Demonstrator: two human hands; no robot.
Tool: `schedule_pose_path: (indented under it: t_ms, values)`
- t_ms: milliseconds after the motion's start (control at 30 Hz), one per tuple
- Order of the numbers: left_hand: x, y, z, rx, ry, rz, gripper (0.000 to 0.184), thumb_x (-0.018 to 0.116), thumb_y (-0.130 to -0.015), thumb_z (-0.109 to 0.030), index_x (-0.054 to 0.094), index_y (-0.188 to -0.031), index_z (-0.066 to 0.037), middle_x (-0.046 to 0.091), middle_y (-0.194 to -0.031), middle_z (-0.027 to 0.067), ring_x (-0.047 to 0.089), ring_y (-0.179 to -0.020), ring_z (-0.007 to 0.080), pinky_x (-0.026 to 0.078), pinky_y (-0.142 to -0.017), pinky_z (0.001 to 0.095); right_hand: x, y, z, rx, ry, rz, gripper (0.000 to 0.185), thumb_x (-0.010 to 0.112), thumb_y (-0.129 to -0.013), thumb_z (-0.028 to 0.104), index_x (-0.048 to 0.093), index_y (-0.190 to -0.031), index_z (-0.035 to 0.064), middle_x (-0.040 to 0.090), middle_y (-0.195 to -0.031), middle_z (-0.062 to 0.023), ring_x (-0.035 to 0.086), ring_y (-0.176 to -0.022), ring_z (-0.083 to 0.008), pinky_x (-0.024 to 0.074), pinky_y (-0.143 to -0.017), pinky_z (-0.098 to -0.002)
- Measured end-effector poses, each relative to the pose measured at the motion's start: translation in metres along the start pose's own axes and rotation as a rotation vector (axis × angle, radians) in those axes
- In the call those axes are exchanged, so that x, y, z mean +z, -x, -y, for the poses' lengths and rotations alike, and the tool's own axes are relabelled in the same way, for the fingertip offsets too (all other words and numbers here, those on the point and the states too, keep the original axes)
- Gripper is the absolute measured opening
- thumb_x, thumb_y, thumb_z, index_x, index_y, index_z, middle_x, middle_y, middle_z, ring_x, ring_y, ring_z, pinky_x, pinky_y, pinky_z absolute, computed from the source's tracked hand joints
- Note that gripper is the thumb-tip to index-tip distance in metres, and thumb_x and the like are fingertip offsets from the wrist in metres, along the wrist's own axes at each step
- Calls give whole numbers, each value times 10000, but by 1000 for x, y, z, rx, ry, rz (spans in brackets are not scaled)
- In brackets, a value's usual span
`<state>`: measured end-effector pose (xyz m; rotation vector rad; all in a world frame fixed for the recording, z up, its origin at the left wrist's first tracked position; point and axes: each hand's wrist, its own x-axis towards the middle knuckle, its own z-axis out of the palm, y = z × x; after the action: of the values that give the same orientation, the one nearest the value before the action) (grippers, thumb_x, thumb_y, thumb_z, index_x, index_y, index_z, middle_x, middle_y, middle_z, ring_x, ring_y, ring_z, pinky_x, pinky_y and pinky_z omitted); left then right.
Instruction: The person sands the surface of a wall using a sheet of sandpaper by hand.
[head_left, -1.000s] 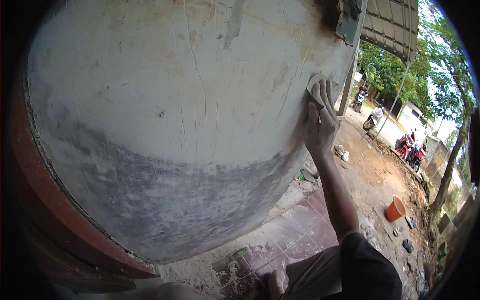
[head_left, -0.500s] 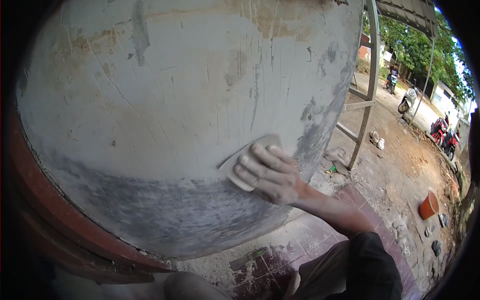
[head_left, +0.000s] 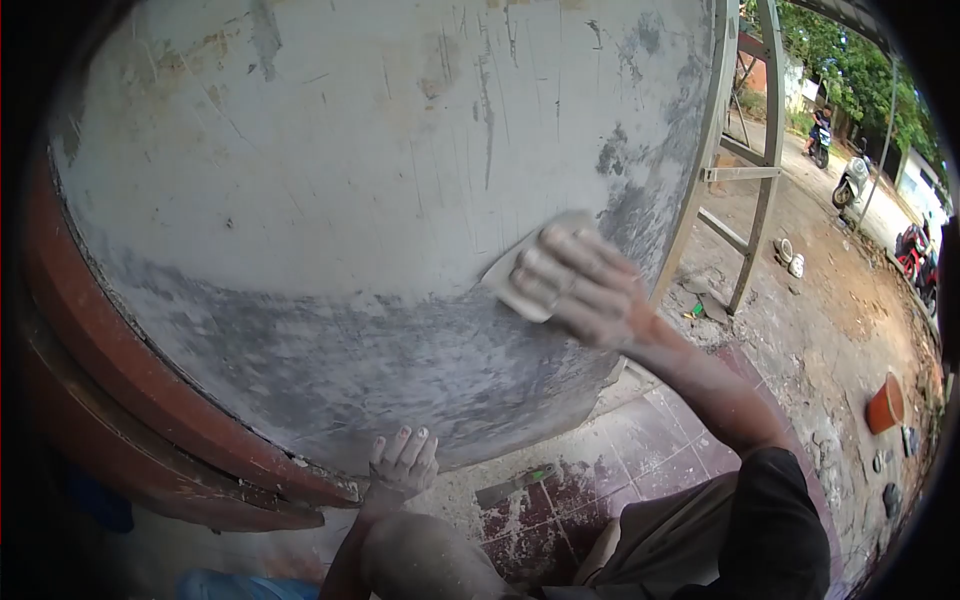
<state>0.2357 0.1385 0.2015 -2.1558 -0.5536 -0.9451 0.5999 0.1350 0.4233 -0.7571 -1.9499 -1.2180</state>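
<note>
My right hand (head_left: 585, 285) is blurred, its fingers pressing a pale, thin sheet of sandpaper (head_left: 515, 290) flat against the curved wall (head_left: 380, 200). The sheet lies near the border between the wall's scratched, light grey upper area and its darker, blotchy lower band. Low down, my left hand (head_left: 405, 460) rests on the wall's bottom edge with its fingers stretched out. Pale dust coats both hands. On the tiles just right of my left hand lies a flat scraper (head_left: 513, 486) with some green on it.
A red-brown curved ledge (head_left: 130, 330) runs along the wall's left side. At right stands a metal frame (head_left: 745, 175) on legs. Dusty red tiles (head_left: 640, 440) lie below, and farther off are an orange bucket (head_left: 885, 404), white shoes (head_left: 790, 258), parked motorbikes (head_left: 852, 182) and a person (head_left: 820, 125) by one.
My right hand has slid up and to the right in view with the sheet. My left hand has come into view at the wall's lower edge. The camera's view has shifted somewhat.
</note>
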Motion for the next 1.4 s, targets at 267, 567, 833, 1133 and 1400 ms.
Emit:
schedule_pose_path:
  t_ms: [267, 567, 833, 1133, 1400]
  values:
    - [-31, -183, 32, -255, -18, -261, 426, 548, -915, -262, 543, -1288, -57, 436, -1413, 172, 330, -1402, 401, 134, -1176, 577, -28, -7, 29, 27, -49, 187, 473, 675, -869, 86, 591, -1317, 216, 575, -1379, -45, 459, -1360, -215, 359, -1165, -400]
    - [-84, -260, 54, -223, -2, -350, 524, 578, -888, -232, 496, -1386, -93, 388, -1471, 180, 286, -1430, 403, 170, -1175, 580, -86, -47, -27, 380, 62, -24, 535, 544, -828, -81, 584, -1339, 70, 559, -1379, -172, 467, -1351, -317, 384, -1118, -453]
    - [-74, -262, 64, -287, -137, -78, 662, 588, -906, -416, 412, -1487, -154, 292, -1577, 112, 237, -1466, 331, 190, -1184, 554, -41, -30, -15, -185, 5, 334, 407, 538, -955, 121, 557, -1358, 178, 470, -1483, -2, 380, -1413, -219, 285, -1201, -381]
    - [-70, -246, 62, -263, -172, -45, 734, 599, -898, -448, 364, -1502, -102, 305, -1573, 109, 254, -1466, 304, 190, -1183, 550, -53, -36, -3, 77, 24, 262, 366, 511, -968, 200, 597, -1322, 228, 498, -1466, 27, 407, -1398, -270, 309, -1185, -409]
    - [-64, -212, 50, -151, -146, 125, 776, 616, -884, -463, 353, -1499, -71, 291, -1576, 125, 222, -1477, 301, 171, -1189, 547, -30, -37, 14, -94, -172, 288, 421, 608, -932, 223, 574, -1351, 235, 506, -1460, -28, 400, -1405, -243, 273, -1197, -435]
